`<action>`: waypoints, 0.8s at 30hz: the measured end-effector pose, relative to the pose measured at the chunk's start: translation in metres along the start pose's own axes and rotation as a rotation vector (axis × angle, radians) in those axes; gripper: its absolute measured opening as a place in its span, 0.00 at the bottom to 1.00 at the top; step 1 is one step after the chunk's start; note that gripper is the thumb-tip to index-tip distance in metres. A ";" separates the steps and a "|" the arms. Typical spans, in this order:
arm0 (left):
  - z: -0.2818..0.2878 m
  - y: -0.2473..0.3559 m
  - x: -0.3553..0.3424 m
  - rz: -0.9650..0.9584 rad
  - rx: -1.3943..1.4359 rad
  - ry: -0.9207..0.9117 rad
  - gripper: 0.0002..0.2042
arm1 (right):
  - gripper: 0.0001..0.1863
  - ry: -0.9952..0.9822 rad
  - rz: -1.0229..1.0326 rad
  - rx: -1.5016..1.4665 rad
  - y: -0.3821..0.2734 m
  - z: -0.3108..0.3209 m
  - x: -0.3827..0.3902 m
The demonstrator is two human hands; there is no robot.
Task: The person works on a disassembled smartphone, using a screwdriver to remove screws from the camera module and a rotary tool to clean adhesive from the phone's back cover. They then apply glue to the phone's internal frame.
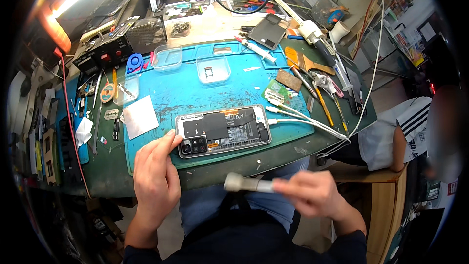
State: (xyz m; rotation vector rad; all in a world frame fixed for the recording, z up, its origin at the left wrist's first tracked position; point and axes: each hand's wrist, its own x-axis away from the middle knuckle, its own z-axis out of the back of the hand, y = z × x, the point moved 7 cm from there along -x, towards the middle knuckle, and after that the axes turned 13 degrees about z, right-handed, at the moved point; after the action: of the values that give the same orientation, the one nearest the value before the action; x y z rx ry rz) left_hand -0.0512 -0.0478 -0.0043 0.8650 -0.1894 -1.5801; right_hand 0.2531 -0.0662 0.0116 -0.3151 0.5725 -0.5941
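Observation:
A smartphone (229,131) with its back off lies on the blue work mat (195,88), its battery and camera module exposed. A white cable (293,121) meets its right end. Fingers stretched out, my left hand (157,171) reaches the phone's left edge beside the cameras; its fingertips appear to touch the frame. In front of the bench, over my lap, my right hand (312,191) is closed round the handle of a short brush (236,183). The brush's pale, thick head points left, away from the phone, and is slightly blurred.
Clear plastic boxes (213,70) stand at the mat's back. A white square sheet (140,117) lies left of the phone. A syringe (259,50), a wide brush (308,62) and several slim tools crowd the right. Another person (398,129) sits at the right.

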 end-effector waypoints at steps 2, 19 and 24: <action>0.000 0.000 0.000 -0.013 -0.008 0.010 0.26 | 0.29 0.046 0.069 0.027 0.000 0.010 0.003; 0.001 -0.001 -0.001 -0.016 0.023 0.018 0.29 | 0.19 -0.006 -0.214 0.624 0.031 0.038 -0.053; 0.002 -0.003 0.002 -0.007 0.028 0.027 0.29 | 0.17 0.022 -0.147 0.511 0.024 0.038 -0.060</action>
State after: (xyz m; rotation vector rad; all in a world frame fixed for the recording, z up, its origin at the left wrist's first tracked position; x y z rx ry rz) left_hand -0.0548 -0.0493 -0.0058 0.9090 -0.1897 -1.5744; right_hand 0.2447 -0.0068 0.0561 0.1333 0.4022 -0.8616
